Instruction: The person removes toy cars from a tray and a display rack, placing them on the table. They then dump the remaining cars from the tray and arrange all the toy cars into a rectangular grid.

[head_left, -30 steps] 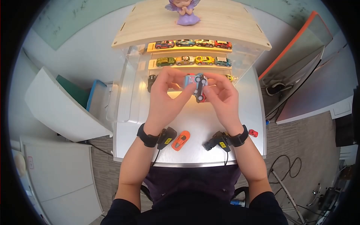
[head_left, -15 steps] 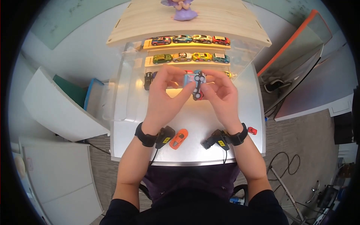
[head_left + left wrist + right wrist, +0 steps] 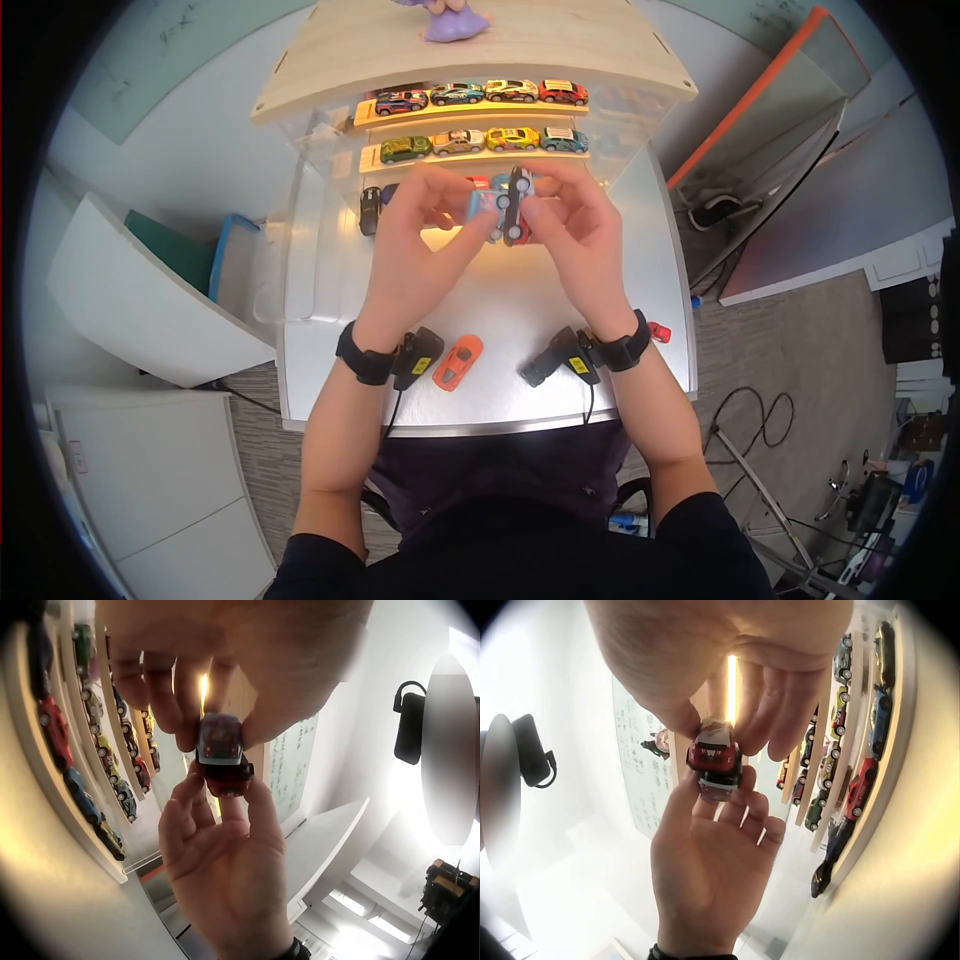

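In the head view, my left hand (image 3: 415, 235) pinches a light blue toy car (image 3: 484, 202) between thumb and fingers. My right hand (image 3: 580, 225) grips a second toy car (image 3: 515, 208), red and white with a black underside. The two cars are held up side by side, close against each other, with their wheels showing toward me. In the left wrist view the blue car (image 3: 220, 739) sits right over the red one (image 3: 229, 783). From the right wrist, the red-and-white car (image 3: 713, 754) appears above the blue car's end (image 3: 718, 789).
Behind the hands, a lit clear case with a wooden top (image 3: 480, 50) has toy cars (image 3: 458, 143) lined up on stepped shelves. On the silver tabletop (image 3: 480, 400) lie an orange toy car (image 3: 458, 362) and a small red car (image 3: 659, 332). A purple figurine (image 3: 457, 24) stands on top.
The right hand's car has turned more upright and stands beside the blue car. Both hands keep their grip. The whole head view has shifted, with the display case sliding up and left.
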A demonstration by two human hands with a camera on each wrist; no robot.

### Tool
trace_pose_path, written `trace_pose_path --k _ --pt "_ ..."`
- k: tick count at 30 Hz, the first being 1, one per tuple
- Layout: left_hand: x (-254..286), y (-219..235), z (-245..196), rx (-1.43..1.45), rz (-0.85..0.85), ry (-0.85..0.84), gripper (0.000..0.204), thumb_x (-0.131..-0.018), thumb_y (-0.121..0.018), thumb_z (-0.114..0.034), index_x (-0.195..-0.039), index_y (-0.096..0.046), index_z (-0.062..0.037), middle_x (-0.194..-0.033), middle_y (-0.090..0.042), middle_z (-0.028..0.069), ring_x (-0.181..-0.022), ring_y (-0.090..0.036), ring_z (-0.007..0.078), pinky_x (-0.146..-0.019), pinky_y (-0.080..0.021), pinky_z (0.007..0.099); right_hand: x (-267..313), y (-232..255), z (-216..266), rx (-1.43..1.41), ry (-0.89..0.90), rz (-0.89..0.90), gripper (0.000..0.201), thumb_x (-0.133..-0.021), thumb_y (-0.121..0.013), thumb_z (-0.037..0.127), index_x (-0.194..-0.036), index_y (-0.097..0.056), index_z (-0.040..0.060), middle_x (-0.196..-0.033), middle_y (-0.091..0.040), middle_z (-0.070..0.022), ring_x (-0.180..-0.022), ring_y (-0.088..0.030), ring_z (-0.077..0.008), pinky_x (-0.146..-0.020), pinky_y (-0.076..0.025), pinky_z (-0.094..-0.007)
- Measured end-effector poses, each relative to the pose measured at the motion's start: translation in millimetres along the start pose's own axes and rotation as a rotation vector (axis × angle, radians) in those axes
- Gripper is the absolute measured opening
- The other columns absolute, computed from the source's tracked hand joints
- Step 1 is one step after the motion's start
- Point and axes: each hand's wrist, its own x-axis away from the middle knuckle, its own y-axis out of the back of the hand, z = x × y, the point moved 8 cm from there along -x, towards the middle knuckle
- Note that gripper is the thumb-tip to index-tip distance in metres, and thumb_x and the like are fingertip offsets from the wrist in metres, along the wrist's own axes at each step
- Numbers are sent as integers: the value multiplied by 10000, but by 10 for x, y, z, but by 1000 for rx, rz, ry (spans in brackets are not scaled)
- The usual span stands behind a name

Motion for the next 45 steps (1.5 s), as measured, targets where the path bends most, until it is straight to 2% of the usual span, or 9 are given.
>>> trace_pose_path --k 2,5,8,11,14,20,32,40,45 --pt "-13 -6 12 -25 43 33 233 -981 -811 -159 -1129 -653 -73 -983 -750 -18 -935 -717 90 -856 -539 336 -2 44 165 36 18 -34 351 -1040 -749 79 -1380 -686 19 -1078 -724 -50 -948 -745 -108 -790 -634 -263" --pt "10 -65 174 -132 211 176 243 -980 -801 -173 -1139 -653 -66 -971 -759 35 -921 -742 186 -827 -557 373 32 243 182 370 -75 -4 307 -999 -784 134 -1291 -753 44 -1010 -747 -72 -896 -769 -155 -758 -625 -306" --pt "131 -116 80 -646 287 -107 277 -970 -801 -164 -1189 -670 -55 -950 -763 105 -898 -726 248 -812 -565 373 193 406 169 971 -81 105 288 -929 -812 173 -1201 -802 79 -980 -759 -114 -871 -778 -227 -754 -615 -367" --pt "181 -176 140 -732 349 -183 290 -939 -811 -157 -1176 -686 -46 -978 -758 152 -939 -717 360 -843 -574 439 305 469 16 1039 -219 177 290 -882 -820 193 -1157 -825 102 -981 -750 -134 -875 -768 -281 -788 -610 -405" --pt "232 -277 262 -742 391 -208 261 -924 -807 -147 -1147 -714 -47 -1023 -737 150 -1007 -715 370 -874 -576 472 359 424 -74 1211 -87 203 291 -876 -839 193 -1151 -831 99 -959 -745 -125 -882 -762 -285 -812 -608 -414" --pt "435 -145 291 -821 363 -164 261 -892 -808 -105 -1138 -739 -48 -1030 -709 151 -1035 -699 381 -899 -575 468 498 461 -34 1248 -33 239 273 -852 -871 184 -1116 -846 123 -933 -732 -120 -871 -755 -291 -811 -602 -418" --pt "1815 1111 -222 -900 253 13 373 -825 -860 4 -1184 -760 0 -1000 -699 133 -923 -664 345 -805 -553 439 1227 574 376 1342 -135 244 263 -852 -872 157 -1115 -857 148 -875 -704 -108 -795 -756 -287 -749 -606 -399" --pt "943 329 124 -886 316 -155 274 -896 -819 -112 -1147 -730 -49 -985 -695 142 -987 -686 374 -844 -566 481 329 74 -82 1335 141 327 257 -871 -856 212 -1111 -863 121 -877 -723 -110 -853 -742 -302 -805 -594 -441" --pt "704 86 228 -918 350 -171 263 -903 -807 -123 -1141 -723 -49 -979 -691 145 -991 -681 380 -847 -564 488 431 235 -111 1302 18 325 264 -870 -861 216 -1122 -865 141 -886 -730 -101 -827 -751 -292 -761 -596 -416"
